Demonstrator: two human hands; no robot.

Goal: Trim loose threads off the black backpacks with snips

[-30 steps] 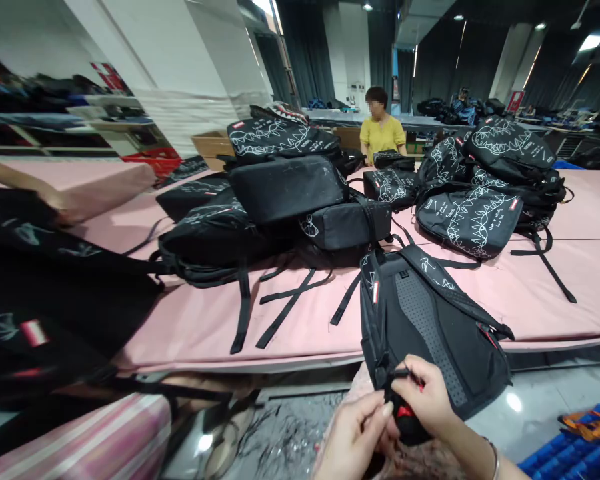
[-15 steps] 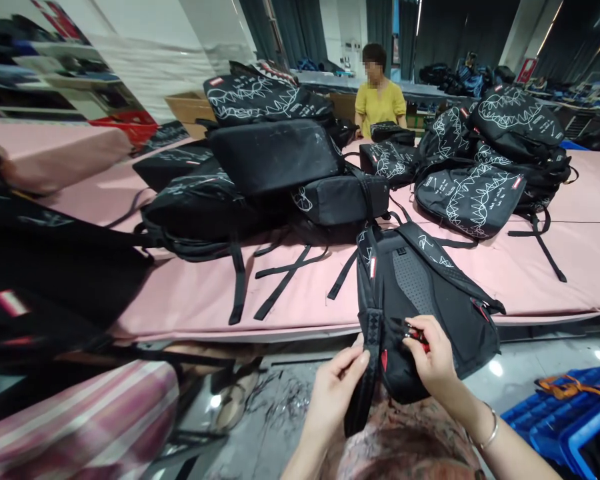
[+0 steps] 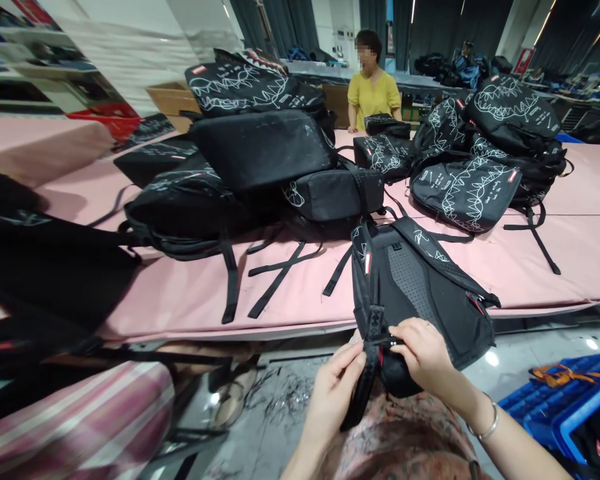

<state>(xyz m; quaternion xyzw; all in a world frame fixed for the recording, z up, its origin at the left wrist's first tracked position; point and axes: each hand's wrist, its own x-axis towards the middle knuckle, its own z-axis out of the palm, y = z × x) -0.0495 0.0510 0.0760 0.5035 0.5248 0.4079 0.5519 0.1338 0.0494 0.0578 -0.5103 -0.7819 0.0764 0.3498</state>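
A black backpack (image 3: 430,293) with white line print hangs over the near edge of the pink table (image 3: 190,300), its mesh back facing me. My left hand (image 3: 333,393) pinches the dangling black strap (image 3: 365,373) at the bag's lower left. My right hand (image 3: 423,353) is closed on a small dark tool or strap end that I cannot make out, pressed against the strap by the bag's bottom.
Heaps of black printed backpacks (image 3: 260,160) cover the table's middle and far right (image 3: 485,167), straps trailing toward me. A person in a yellow top (image 3: 373,93) sits behind the table. A blue crate (image 3: 570,407) stands on the floor at right. A person in striped clothing (image 3: 75,427) is at left.
My view has tilted down a little. My left hand took hold of the bag's strap, and my right hand moved left from the bag's bottom to the strap.
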